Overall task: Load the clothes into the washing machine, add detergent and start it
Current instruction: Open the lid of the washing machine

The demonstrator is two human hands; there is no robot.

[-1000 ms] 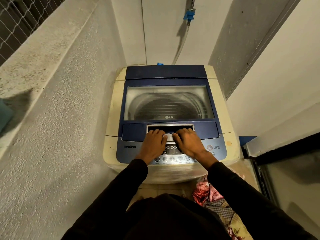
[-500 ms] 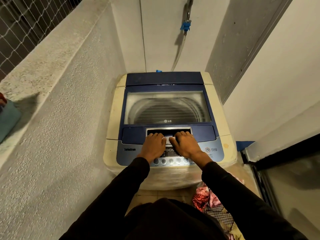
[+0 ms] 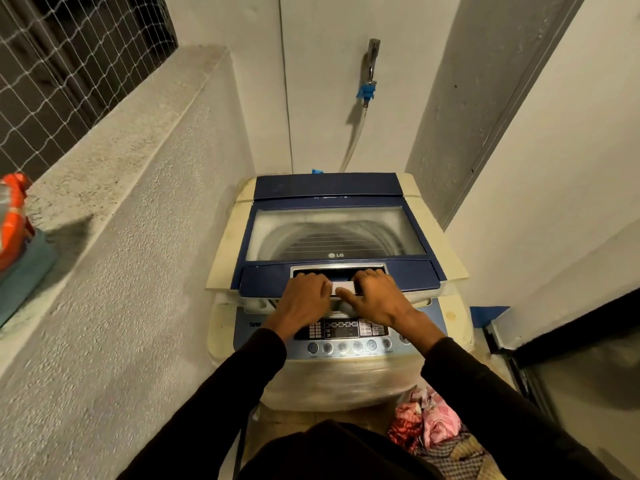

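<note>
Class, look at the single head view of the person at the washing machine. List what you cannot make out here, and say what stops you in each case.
- Fingers of the left hand and right hand: tucked into the lid handle, hidden by the knuckles.
- Control panel labels: too small and partly covered by the wrists.
- Drum contents: blurred behind the hazy lid window.
- Clothes on the floor: partly hidden by the right sleeve.
- Orange packet: cut off by the left edge.

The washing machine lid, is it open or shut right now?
Just opening: the lid's front edge is raised off the washing machine, both hands, left hand and right hand, gripping its handle.
</note>
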